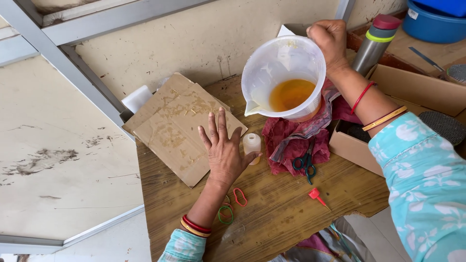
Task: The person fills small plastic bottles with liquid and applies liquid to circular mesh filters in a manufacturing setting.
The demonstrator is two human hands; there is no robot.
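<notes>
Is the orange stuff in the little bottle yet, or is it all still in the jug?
Not yet, it seems. The orange liquid sits in the clear jug, lifted by the right hand. The left hand rests beside the small white bottle, which looks unfilled. Pouring appears left to do.

The bottle [252,144] stands on the table [272,213], right of the cardboard [179,126]. Scissors [306,162] lie on the cloth [291,143], below the jug [284,77].

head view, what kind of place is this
Probably a small home craft workbench: a worn wooden table with stained cardboard, scissors, and a jug of amber liquid in the right hand.
</notes>
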